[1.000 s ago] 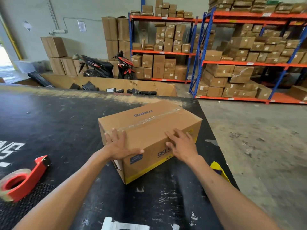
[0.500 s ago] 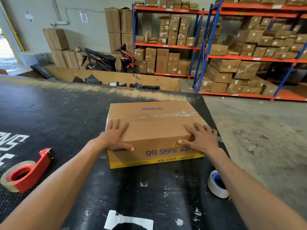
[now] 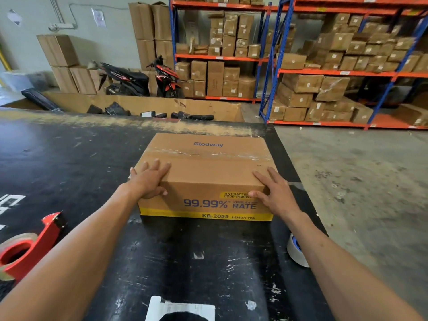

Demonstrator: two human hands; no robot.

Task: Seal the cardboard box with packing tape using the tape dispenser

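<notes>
Cardboard box [image 3: 206, 174] is now squared to the camera, its printed long side facing the person; a second ago it was skewed corner-first. It sits on the black table [image 3: 69, 163] near the far right edge. Clear tape is seen across the top seam. Left hand [image 3: 148, 179] is laid flat, fingers spread, over the near-left top corner; right hand [image 3: 275, 193] likewise on the near-right corner, thumb on the front face. Red tape dispenser [image 3: 30, 249] lies untouched at the left, well apart.
</notes>
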